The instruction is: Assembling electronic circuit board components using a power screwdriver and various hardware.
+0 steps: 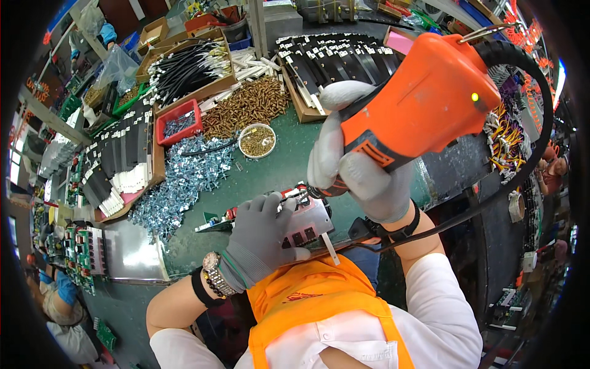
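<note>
My gloved right hand is wrapped round the grip of a large orange electric screwdriver, hung by a metal hook with a thick black cable. Its tip points down at a silvery metal heat sink on a circuit board assembly; whether it touches a screw is hidden. Across that assembly lies my gloved left hand, fingers curled over its near left part and gripping it. A green circuit board edge shows left of that hand. A narrow white strip sticks out on the near side.
Beyond my hands lie a heap of silvery clips, a pile of brass-coloured screws and a round tub of small screws. A red bin and boxes of black strips stand behind. The cable loops down the right side.
</note>
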The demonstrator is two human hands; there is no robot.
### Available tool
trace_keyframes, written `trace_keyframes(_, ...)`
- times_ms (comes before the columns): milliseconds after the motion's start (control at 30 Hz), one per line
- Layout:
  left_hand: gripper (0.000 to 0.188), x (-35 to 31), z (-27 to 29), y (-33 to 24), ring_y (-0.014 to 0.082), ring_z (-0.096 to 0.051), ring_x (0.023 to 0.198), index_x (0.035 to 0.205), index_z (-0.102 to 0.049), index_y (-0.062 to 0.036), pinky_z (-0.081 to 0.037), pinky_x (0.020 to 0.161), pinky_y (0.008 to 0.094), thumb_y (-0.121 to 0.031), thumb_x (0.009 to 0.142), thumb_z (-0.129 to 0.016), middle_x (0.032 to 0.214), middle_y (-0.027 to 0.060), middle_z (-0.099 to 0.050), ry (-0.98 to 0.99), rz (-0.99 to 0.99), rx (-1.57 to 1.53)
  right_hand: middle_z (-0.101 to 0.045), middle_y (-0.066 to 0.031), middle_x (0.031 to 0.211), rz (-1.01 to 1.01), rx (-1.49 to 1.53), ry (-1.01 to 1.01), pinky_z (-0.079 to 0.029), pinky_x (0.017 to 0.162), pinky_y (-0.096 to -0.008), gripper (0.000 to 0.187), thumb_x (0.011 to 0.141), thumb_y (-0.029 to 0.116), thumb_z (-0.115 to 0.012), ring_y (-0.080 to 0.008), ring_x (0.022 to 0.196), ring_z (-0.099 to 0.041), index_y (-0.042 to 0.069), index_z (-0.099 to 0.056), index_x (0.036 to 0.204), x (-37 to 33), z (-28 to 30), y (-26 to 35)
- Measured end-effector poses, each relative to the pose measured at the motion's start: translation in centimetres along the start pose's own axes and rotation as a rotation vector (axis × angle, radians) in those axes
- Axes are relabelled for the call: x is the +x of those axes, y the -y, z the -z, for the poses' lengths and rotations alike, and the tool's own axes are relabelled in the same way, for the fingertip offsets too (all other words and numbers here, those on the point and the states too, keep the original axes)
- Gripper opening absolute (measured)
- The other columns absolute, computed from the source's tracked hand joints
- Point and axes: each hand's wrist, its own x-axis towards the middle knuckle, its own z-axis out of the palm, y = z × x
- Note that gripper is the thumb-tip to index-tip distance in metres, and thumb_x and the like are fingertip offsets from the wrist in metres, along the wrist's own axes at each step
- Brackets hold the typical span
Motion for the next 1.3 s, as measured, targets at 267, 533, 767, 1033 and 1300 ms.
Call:
trace_keyframes(267, 0.077, 0.0, -0.3, 0.6, 0.0276, -0.049, 0.107, 0.117, -0.054, -0.0011, -0.039, 0.088, 0.0407, -0.055, 0.066, -0.075, 0.109, 0.0112, -0.052, 0.056, -0.063, -0.01, -0.058, -0.005, 0.098, -0.148, -0.151, -0.01, -0.046, 0.067, -0.0228, 0.039, 0.074, -0.001, -0.064, -0.008, 0.08, -0.055, -0.001, -0.054, 0.112, 0.5, -1.2, 0.6)
trace_keyframes(533, 0.075, 0.0, -0.6, 0.8, 0.0266, -0.049, 0.104, 0.114, -0.055, -0.0016, -0.038, 0.086, 0.0393, -0.055, 0.066, -0.074, 0.107, 0.0103, -0.052, 0.066, -0.052, -0.038, -0.054, -0.0036, 0.088, -0.139, -0.13, -0.001, -0.043, 0.061, -0.0243, 0.042, 0.076, 0.004, -0.067, -0.0092, 0.07, -0.051, 0.0, -0.05, 0.115, 0.9, -1.8, -0.7)
trace_keyframes(767, 0.056, -0.1, -0.9, 1.0, 0.0307, -0.051, 0.102, 0.104, -0.065, -0.0158, -0.036, 0.088, 0.045, -0.051, 0.063, -0.078, 0.111, 0.0084, -0.059, 0.086, 0.01, -0.109, -0.051, -0.0024, 0.078, -0.135, -0.103, 0.008, -0.04, 0.055, -0.0255, 0.046, 0.078, 0.009, -0.07, -0.0102, 0.062, -0.048, 0.001, -0.046, 0.117, 0.2, -1.3, -0.8)
trace_keyframes(1033, 0.06, -0.4, 0.0, 2.9, 0.0306, -0.054, 0.096, 0.108, -0.062, -0.0026, -0.042, 0.083, 0.0403, -0.044, 0.068, -0.078, 0.103, 0.0138, -0.058, -0.016, -0.081, -0.223, -0.047, -0.001, 0.068, -0.093, -0.006, 0.032, -0.037, 0.049, -0.027, 0.052, 0.081, 0.015, -0.073, -0.0115, 0.052, -0.044, 0.002, -0.042, 0.12, 0.6, -2.0, -1.6)
trace_keyframes(1300, 0.022, 0.8, -0.6, 19.0, 0.0291, -0.059, 0.093, 0.103, -0.069, -0.0102, -0.048, 0.083, 0.0382, -0.014, 0.082, -0.066, 0.092, 0.0102, -0.063, 0.076, 0.179, -0.138, -0.045, 0.0, 0.06, -0.068, 0.001, 0.002, -0.034, 0.044, -0.0279, 0.058, 0.083, 0.02, -0.074, -0.0125, 0.045, -0.041, 0.003, -0.037, 0.124, 0.2, -2.3, -1.2)
